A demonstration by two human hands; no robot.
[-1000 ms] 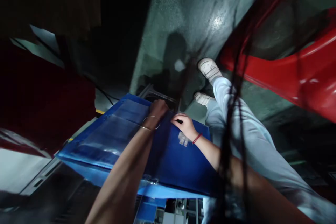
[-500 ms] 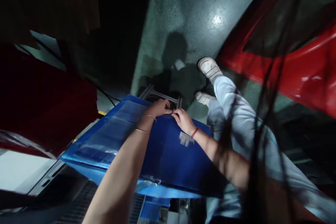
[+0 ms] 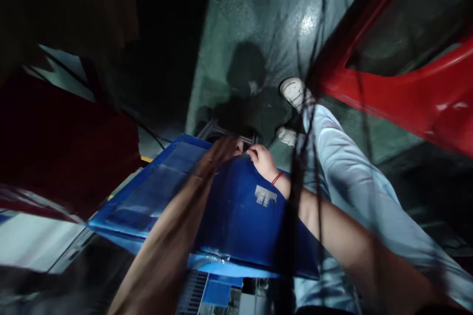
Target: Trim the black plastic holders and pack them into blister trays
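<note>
The blue plastic-faced panel lies at lower centre of the frame. At its upper edge, the left hand is blurred and the right hand curls narrowly; I cannot tell whether either of the 2 grips anything. The panel looks fairly stiff and slippery, best held by its edges.

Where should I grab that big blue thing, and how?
Probably by the left and right edges of the blue thing, coming in from both sides at once. Its top looks broad and mostly flat, so there's little to pinch in the middle. I can't see its underside.
</note>
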